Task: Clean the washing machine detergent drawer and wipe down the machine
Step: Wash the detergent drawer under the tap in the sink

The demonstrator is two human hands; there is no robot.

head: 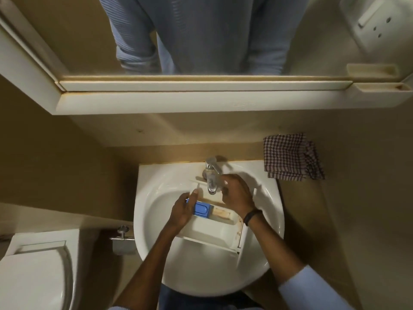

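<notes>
Fingers (194,193), left hand (182,211): curled round the left wall of the white plastic detergent drawer (207,231), thumb laid along the wall just beside the blue plastic siphon cap (202,209). Holding, not spread.

Fingers (226,184), right hand (237,198): bent down over the drawer's far-right corner, just beside the spout; they appear to grip that wall. Whether they also rub the inside cannot be told. Black band (252,217) on this wrist.

Detergent drawer: held inside the white ceramic sink basin (143,220), above the bowl, between the two hands. Far end directly under the chrome tap (212,168); near end toward the basin's near rim. Long axis appears to run from the tap to the near rim, slanting slightly right. Brown residue shows in the compartment right of the blue cap and along the right wall.

Tap: at the middle of the basin's far edge. The stream is blurred; running water cannot be confirmed.

Governing relation: the soiled compartment and right wall lie just below and nearer than the right-hand fingers, and well nearer to them than to the left. Judgement: the left hand serves as the steadying hold and the right is placed to scrub.

Purple-and-white checked cloth (292,157): folded on the beige desk (335,220), at the basin's far-right corner, well apart from both hands, nearer the right.

White toilet (33,276): beyond the basin's left edge.
</notes>
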